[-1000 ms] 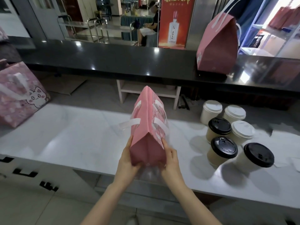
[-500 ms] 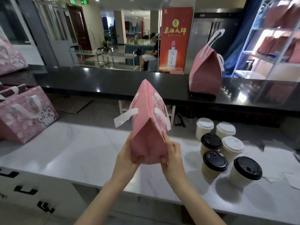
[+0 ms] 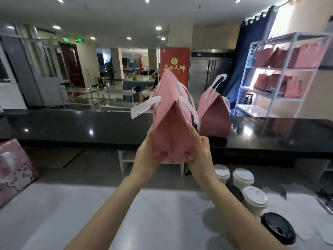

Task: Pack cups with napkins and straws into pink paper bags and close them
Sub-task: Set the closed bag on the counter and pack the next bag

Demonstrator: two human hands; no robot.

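Above the white counter [image 3: 54, 213], holds a closed pink paper bag [image 3: 173, 130] aloft, clear of the surface, with white handles flopping to both sides. Grips the bag's lower left corner with the left hand [image 3: 149, 156], thumb curled onto the near face, fingers up the side. Pinches the lower right corner with the right hand [image 3: 200, 156] the same way. Beyond, on the black counter [image 3: 90, 127]: second pink bag [image 3: 214, 114], upright. Down right, on the white counter: lidded cups [image 3: 255, 197], white and black tops. Far left: cat-print bag [image 3: 14, 170].
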